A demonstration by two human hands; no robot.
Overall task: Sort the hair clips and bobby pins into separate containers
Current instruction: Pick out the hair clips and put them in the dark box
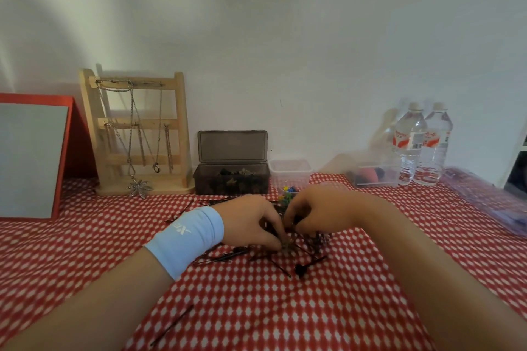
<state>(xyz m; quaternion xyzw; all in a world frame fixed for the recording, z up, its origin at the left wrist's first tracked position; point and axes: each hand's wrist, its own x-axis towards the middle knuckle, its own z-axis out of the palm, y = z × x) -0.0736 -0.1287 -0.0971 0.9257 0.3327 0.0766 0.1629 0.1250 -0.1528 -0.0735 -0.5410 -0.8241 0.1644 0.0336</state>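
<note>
A heap of dark bobby pins and small hair clips [310,261] lies on the red-and-white cloth in the middle. My left hand [251,222], with a light blue wristband, has its fingers curled down into the heap and pinches something small there. Facing it, my right hand [310,212] also curls its fingers into the pile; what it holds is hidden. A dark box [231,179] with its lid up holds dark clips behind my hands. A small clear tub [290,171] stands to its right, with coloured clips [288,192] in front of it. One bobby pin [172,325] lies apart by my left forearm.
A wooden stand [137,134] hung with necklaces stands at the back left beside a red-framed mirror [31,157]. A clear container [373,172] with pink and dark items and two water bottles [422,145] are at the back right. A purple plastic bag [490,199] lies at the right edge.
</note>
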